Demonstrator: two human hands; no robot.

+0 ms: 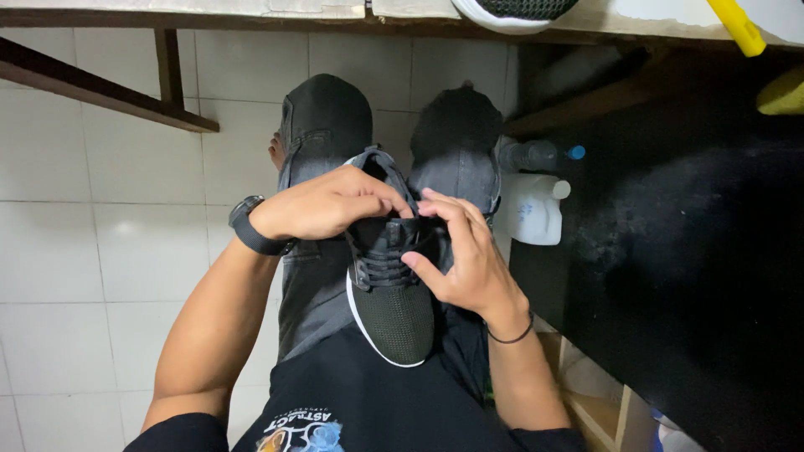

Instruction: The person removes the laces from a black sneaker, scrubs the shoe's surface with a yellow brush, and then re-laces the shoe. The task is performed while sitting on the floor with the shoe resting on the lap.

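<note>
The shoe (pixel 389 289) is lying on the lap, toe toward the body. Both hands, left (pixel 322 205) and right (pixel 465 259), are pinching its laces (pixel 381 266) near the tongue. It looks light and soft-meshed with a firm sole; the sides would probably give the best hold.

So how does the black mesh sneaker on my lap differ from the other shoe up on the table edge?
The black mesh sneaker with a white sole lies whole in view on the lap, held at its laces by the left hand and right hand; the shoe on the table edge is untouched. That one is mostly cut off by the frame. Both show dark mesh and a white sole.
</note>
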